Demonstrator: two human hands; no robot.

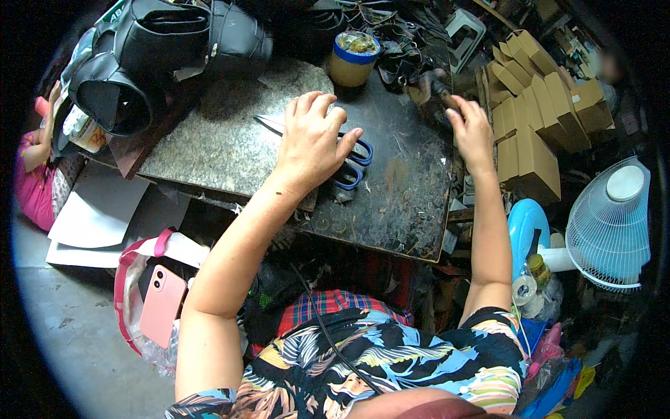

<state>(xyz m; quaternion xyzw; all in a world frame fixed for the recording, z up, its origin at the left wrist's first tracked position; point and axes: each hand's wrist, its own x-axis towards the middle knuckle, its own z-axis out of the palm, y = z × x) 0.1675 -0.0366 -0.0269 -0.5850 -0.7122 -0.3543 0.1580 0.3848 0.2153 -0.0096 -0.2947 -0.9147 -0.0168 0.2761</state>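
In the head view, the left hand was laid palm down on the scissors, which rested on the dark tabletop just right of a grey stone slab. The left fingers were curled loosely over the blades, and the thumb was stretched toward the blue handles; the steel tips were seen poking out to the left of the hand, over the slab. Whether the scissors were actually gripped or merely covered could not be told.

The right hand was raised at the far right edge of the tabletop, with its fingers closed around a dark tool, whose kind was blurred and could not be made out.

Beyond the scissors, a round tin with a blue band was stood near the far edge. Black leather shoe uppers were heaped at the far left corner. Stacked cardboard boxes were seen just to the right of the right hand, and a white fan was seen lower right. A pink phone was lying in a bag beside the left elbow. Another person's arm in a pink sleeve was seen at the left rim.
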